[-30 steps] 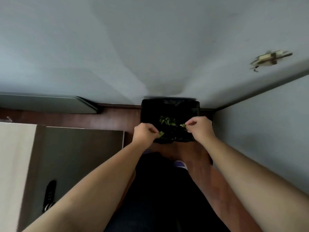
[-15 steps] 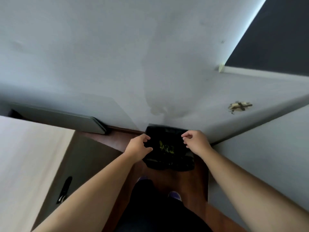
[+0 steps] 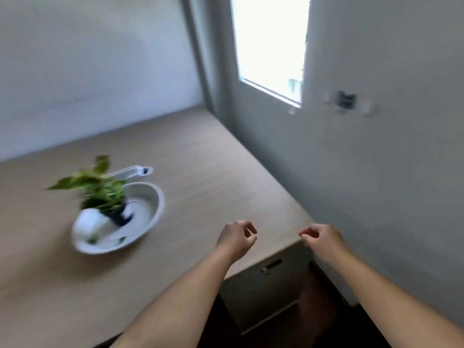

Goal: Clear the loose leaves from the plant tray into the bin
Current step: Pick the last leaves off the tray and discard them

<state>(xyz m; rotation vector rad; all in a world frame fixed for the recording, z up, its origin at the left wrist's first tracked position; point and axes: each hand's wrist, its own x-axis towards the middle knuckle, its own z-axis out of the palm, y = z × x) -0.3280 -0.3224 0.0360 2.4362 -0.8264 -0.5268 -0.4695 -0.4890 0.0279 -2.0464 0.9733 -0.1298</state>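
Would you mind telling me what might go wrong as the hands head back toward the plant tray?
The plant pot lies tipped over in the tray, so reaching in for the few leaf scraps could roll it or spill soil. The left hand and right hand are loosely curled and look empty; a careless pinch may tear healthy leaves rather than loose ones.

blurred plant (image 3: 96, 189) and tray (image 3: 150, 209)

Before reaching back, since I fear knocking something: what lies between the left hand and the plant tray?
Head view: only bare tabletop between left hand and plant tray.
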